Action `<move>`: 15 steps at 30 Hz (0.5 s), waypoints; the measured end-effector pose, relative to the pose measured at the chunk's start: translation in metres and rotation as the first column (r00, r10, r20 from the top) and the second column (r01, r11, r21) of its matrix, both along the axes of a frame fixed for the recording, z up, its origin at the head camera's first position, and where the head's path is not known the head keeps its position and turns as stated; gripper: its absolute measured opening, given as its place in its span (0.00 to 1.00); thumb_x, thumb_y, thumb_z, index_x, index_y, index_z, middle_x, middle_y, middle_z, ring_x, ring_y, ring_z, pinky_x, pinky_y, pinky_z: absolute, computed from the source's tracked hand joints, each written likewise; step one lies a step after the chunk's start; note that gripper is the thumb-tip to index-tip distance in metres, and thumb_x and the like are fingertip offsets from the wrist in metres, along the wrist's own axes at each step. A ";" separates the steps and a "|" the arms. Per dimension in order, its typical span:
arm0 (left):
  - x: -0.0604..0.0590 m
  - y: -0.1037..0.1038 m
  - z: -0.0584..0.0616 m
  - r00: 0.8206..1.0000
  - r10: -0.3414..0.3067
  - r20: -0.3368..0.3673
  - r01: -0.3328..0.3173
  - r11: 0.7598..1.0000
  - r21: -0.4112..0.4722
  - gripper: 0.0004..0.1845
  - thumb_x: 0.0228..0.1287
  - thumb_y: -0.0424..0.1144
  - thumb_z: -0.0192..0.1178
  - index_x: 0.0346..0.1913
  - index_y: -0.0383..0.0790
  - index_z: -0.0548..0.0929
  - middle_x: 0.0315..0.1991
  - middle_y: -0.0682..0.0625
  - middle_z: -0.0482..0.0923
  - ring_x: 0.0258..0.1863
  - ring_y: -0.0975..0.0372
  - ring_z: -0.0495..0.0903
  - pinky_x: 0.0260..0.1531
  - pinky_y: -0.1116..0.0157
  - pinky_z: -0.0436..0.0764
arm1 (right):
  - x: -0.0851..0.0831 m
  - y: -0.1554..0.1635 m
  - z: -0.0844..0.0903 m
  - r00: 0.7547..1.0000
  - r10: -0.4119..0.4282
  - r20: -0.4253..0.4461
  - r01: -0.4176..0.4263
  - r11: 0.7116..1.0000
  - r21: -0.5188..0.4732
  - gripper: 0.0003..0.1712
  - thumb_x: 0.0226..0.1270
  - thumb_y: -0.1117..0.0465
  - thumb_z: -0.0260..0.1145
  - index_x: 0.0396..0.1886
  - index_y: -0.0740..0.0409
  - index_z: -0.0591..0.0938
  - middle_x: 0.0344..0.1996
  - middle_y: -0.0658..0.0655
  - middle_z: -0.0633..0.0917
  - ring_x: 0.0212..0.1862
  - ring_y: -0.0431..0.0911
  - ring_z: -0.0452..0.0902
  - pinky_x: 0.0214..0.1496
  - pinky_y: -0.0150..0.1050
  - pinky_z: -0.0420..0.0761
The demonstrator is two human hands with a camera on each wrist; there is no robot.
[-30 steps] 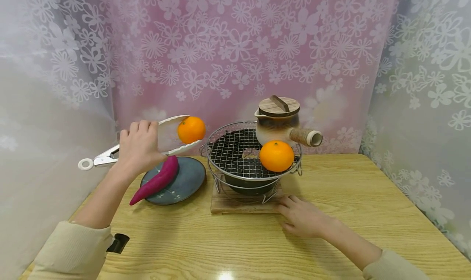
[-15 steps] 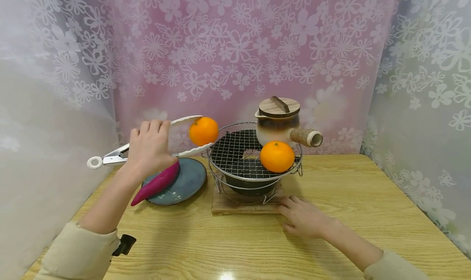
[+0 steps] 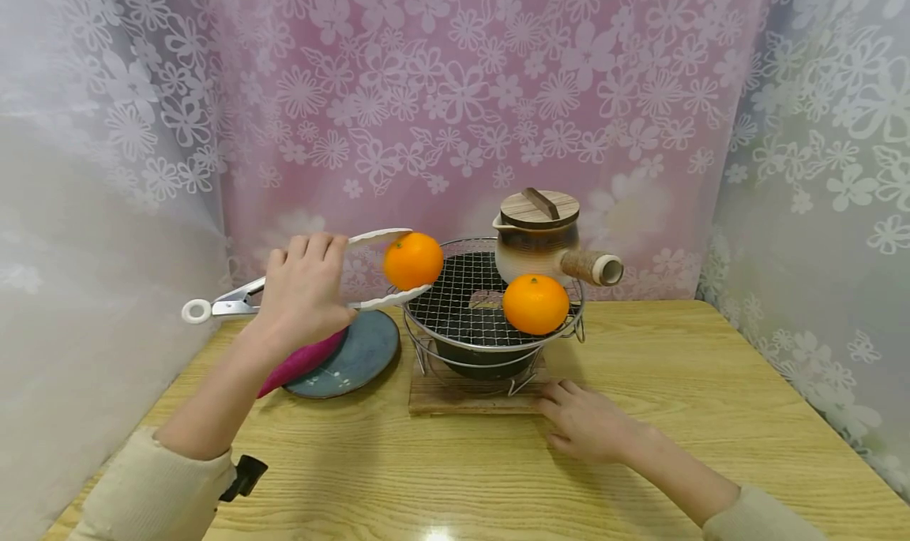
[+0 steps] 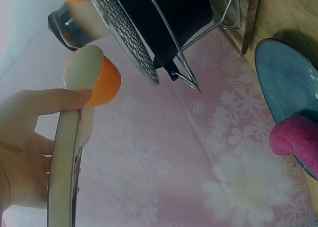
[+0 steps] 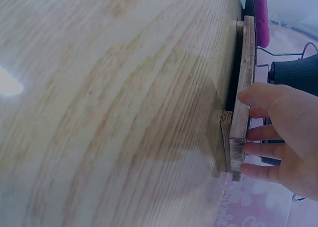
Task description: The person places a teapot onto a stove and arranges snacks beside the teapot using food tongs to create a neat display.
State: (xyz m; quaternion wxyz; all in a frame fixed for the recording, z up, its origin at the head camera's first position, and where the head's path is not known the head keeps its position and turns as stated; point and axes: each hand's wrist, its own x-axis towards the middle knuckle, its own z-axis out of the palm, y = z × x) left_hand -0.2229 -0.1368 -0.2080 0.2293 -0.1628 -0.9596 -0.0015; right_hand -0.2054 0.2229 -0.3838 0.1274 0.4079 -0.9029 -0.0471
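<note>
My left hand (image 3: 304, 288) grips a pair of tongs (image 3: 387, 298) with white scalloped tips. Between the tips sits an orange (image 3: 414, 261), raised at the left rim of a round wire grill (image 3: 455, 304). The left wrist view shows one tip partly covering that orange (image 4: 110, 83). A second orange (image 3: 536, 304) rests on the grill's right front, before a lidded clay pot (image 3: 529, 249). My right hand (image 3: 586, 422) holds the right front corner of the wooden board (image 3: 462, 399) under the grill, its thumb and fingers at the edges in the right wrist view.
Left of the grill lies a blue plate (image 3: 370, 355) with a purple sweet potato (image 3: 306, 363) on it, partly hidden by my left arm. The pot's handle (image 3: 592, 266) juts out to the right. Floral curtains (image 3: 455, 114) surround the table (image 3: 455, 478).
My left hand has moved right with the tongs and the orange, from above the plate to the grill's left rim. My right hand stays at the board.
</note>
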 end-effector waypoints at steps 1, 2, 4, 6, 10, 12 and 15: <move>0.001 0.001 0.000 1.000 -0.005 0.000 0.005 1.000 0.001 0.43 0.41 0.43 0.68 0.62 0.28 0.64 0.57 0.36 0.65 0.55 0.43 0.61 0.49 0.46 0.62 | 0.000 0.000 0.000 1.000 -0.001 -0.001 0.001 1.000 -0.001 0.20 0.55 0.55 0.67 0.47 0.58 0.78 0.45 0.58 0.76 0.46 0.53 0.73 0.45 0.47 0.76; 0.001 0.002 0.000 1.000 -0.010 0.001 0.010 1.000 0.003 0.43 0.40 0.43 0.68 0.62 0.28 0.64 0.57 0.36 0.65 0.56 0.43 0.61 0.49 0.46 0.62 | 0.000 0.000 0.000 1.000 -0.001 -0.002 0.001 1.000 0.000 0.20 0.55 0.55 0.67 0.47 0.58 0.78 0.44 0.58 0.76 0.46 0.53 0.73 0.45 0.47 0.76; 0.002 0.004 0.000 1.000 -0.019 0.002 0.019 1.000 0.005 0.43 0.40 0.43 0.68 0.62 0.29 0.64 0.58 0.36 0.65 0.56 0.43 0.61 0.50 0.46 0.61 | 0.000 0.000 0.000 1.000 -0.002 -0.001 0.002 1.000 -0.002 0.19 0.55 0.56 0.67 0.46 0.58 0.78 0.44 0.57 0.76 0.45 0.52 0.73 0.45 0.47 0.76; 0.004 0.005 0.000 1.000 -0.027 0.002 0.027 1.000 0.002 0.44 0.40 0.44 0.69 0.62 0.29 0.64 0.58 0.36 0.65 0.56 0.44 0.61 0.51 0.46 0.60 | 0.000 0.000 0.001 1.000 -0.003 0.000 0.003 1.000 -0.004 0.19 0.55 0.56 0.67 0.46 0.58 0.78 0.43 0.57 0.76 0.44 0.52 0.73 0.45 0.47 0.75; 0.006 0.009 -0.001 0.999 -0.040 0.003 0.040 0.999 -0.013 0.45 0.40 0.45 0.70 0.62 0.29 0.65 0.58 0.37 0.65 0.56 0.44 0.61 0.51 0.47 0.60 | 0.000 0.000 0.001 1.000 -0.001 0.005 0.001 1.000 -0.005 0.19 0.55 0.56 0.67 0.46 0.58 0.78 0.43 0.57 0.76 0.44 0.52 0.73 0.45 0.47 0.75; 0.006 0.011 -0.001 0.999 -0.045 0.003 0.045 0.999 -0.023 0.45 0.40 0.46 0.71 0.62 0.29 0.65 0.58 0.37 0.65 0.56 0.45 0.61 0.50 0.47 0.61 | 0.000 0.000 0.001 1.000 0.004 0.004 -0.004 1.000 -0.005 0.20 0.55 0.56 0.67 0.46 0.58 0.78 0.43 0.57 0.76 0.44 0.52 0.73 0.45 0.47 0.75; 0.008 0.013 -0.002 0.998 -0.056 0.001 0.056 0.998 -0.035 0.46 0.40 0.46 0.71 0.63 0.30 0.65 0.58 0.38 0.65 0.56 0.45 0.62 0.48 0.48 0.63 | 0.000 0.000 0.001 1.000 0.013 -0.006 -0.013 1.000 -0.007 0.20 0.54 0.56 0.68 0.46 0.58 0.78 0.41 0.56 0.76 0.44 0.52 0.73 0.45 0.46 0.75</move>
